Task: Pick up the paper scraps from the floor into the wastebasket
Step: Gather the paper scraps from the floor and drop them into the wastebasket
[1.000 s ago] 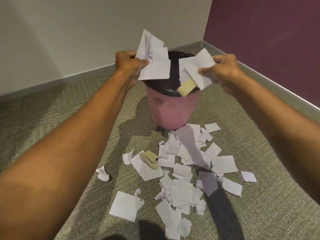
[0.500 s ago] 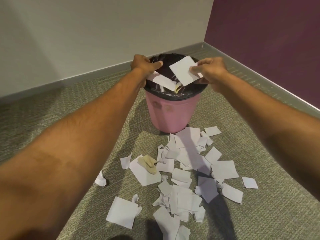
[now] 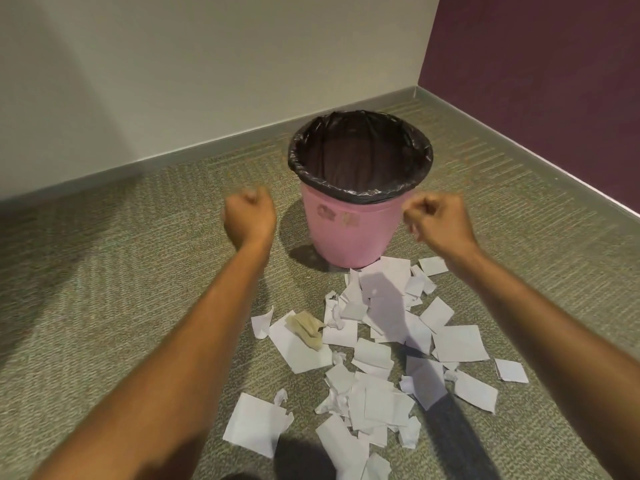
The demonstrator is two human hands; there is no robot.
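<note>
A pink wastebasket (image 3: 349, 233) with a black liner (image 3: 360, 192) stands upright on the carpet near the corner. My left hand (image 3: 249, 218) hovers left of it, fingers curled, holding nothing. To the basket's right, my right hand (image 3: 440, 223) is also curled and empty. Both hands are blurred. Several white paper scraps (image 3: 377, 344) lie scattered on the floor in front of the basket, with a tan crumpled scrap (image 3: 306, 327) among them. A larger white piece (image 3: 254, 424) lies nearest me on the left. What is inside the basket is hidden.
Grey-green carpet (image 3: 121, 306) covers the floor. A cream wall (image 3: 207, 64) runs behind the basket and a dark purple wall (image 3: 536, 81) on the right; they meet in a corner beyond it.
Both hands let go of their paper scraps over the basket and pulled back toward me and down, now empty at either side of it. The view shifted, showing the basket's open top.
</note>
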